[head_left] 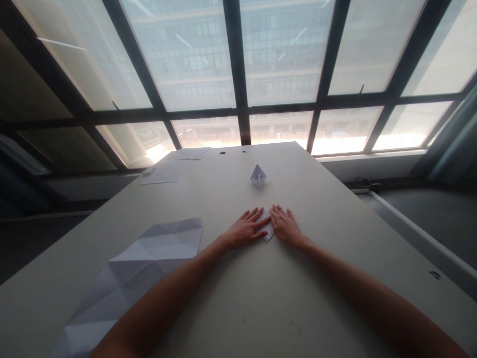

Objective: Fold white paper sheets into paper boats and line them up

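Observation:
A small piece of folded white paper [268, 233] lies flat on the white table [238, 298], mostly covered by my hands. My left hand [246, 228] rests on its left side with the fingers spread. On its right edge lies my right hand [286, 225], fingers stretched out and close together, pressing it flat. Just beyond them stands a folded paper figure [258, 176] with a pointed top. How the paper under my palms is folded is largely hidden.
A large creased sheet of paper [149, 263] lies at the left, partly under my left forearm. Farther back on the left are several flat white sheets [164, 174]. Windows [194, 54] rise beyond the far edge. A small dark mark [435, 274] shows near the right edge.

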Demonstrator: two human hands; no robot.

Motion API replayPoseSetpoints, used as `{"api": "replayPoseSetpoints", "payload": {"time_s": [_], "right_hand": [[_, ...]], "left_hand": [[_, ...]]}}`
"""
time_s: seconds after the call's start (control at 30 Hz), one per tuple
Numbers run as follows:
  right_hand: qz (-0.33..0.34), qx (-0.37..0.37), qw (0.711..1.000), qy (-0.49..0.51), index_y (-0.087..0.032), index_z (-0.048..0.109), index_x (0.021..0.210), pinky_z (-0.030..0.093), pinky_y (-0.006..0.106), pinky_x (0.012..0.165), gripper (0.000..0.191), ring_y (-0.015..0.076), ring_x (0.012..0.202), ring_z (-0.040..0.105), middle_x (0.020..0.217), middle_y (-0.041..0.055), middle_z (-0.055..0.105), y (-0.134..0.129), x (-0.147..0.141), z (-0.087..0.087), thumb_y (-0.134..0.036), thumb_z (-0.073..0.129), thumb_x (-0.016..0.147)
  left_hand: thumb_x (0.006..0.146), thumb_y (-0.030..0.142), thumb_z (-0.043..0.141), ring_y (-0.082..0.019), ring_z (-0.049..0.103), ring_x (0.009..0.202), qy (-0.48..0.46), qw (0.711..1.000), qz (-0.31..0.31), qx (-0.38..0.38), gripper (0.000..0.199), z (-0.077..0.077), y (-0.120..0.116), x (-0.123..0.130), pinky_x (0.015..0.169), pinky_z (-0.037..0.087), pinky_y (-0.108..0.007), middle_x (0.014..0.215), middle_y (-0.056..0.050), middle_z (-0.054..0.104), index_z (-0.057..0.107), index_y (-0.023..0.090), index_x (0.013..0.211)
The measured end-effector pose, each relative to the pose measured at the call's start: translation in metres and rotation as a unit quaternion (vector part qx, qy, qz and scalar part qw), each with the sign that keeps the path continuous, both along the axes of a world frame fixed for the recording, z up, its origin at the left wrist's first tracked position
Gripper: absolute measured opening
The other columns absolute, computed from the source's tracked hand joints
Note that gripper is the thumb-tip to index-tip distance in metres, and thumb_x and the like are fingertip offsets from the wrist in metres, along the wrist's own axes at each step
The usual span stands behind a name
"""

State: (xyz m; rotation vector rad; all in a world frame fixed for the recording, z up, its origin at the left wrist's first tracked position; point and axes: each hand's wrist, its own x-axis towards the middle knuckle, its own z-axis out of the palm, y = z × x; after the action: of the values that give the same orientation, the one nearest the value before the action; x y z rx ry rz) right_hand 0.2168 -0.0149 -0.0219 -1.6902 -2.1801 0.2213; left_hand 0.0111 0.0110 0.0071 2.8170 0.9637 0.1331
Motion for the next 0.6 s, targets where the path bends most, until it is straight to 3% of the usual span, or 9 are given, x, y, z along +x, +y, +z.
{"api": "replayPoseSetpoints", "payload": {"time_s": [0.2, 0.37, 0.6], "right_hand": [[-0.021, 0.004, 1.000, -0.001, -0.017, 0.043, 0.146, 0.013, 0.058, 0.116, 0.049, 0.0301, 0.146, 0.022, 0.156, 0.0155, 0.033, 0.0004, -0.0006, -0.0009, -0.026, 0.033, 0.098], [-0.052, 0.004, 0.999, -0.010, -0.018, 0.044, 0.145, 0.014, 0.062, 0.114, 0.050, 0.0341, 0.146, 0.023, 0.156, 0.0175, 0.032, 0.0016, 0.0006, -0.0018, -0.032, 0.035, 0.099], [-0.097, -0.017, 0.995, -0.015, -0.015, 0.035, 0.151, 0.013, 0.060, 0.116, 0.066, 0.0326, 0.147, 0.021, 0.157, 0.0183, 0.030, -0.0015, 0.0080, 0.0039, -0.008, 0.038, 0.085]], "left_hand": [[0.097, 0.063, 0.034, -0.029, 0.008, 0.150, -0.001, 1.000, -0.010, 0.000, 0.061, 0.0014, -0.0003, -0.0006, 0.119, 0.012, -0.049, 0.164, -0.002, 0.008, 0.024, 0.040, 0.153], [0.098, 0.063, 0.033, -0.029, 0.012, 0.150, 0.008, 1.000, -0.009, -0.010, 0.060, 0.0013, 0.0005, 0.0000, 0.119, 0.011, -0.050, 0.163, -0.002, 0.015, 0.026, 0.040, 0.153], [0.099, 0.063, 0.028, -0.027, 0.011, 0.150, 0.010, 1.000, -0.007, 0.001, 0.061, -0.0014, 0.0016, 0.0007, 0.119, 0.010, -0.049, 0.163, -0.002, 0.012, 0.023, 0.037, 0.154]]}}
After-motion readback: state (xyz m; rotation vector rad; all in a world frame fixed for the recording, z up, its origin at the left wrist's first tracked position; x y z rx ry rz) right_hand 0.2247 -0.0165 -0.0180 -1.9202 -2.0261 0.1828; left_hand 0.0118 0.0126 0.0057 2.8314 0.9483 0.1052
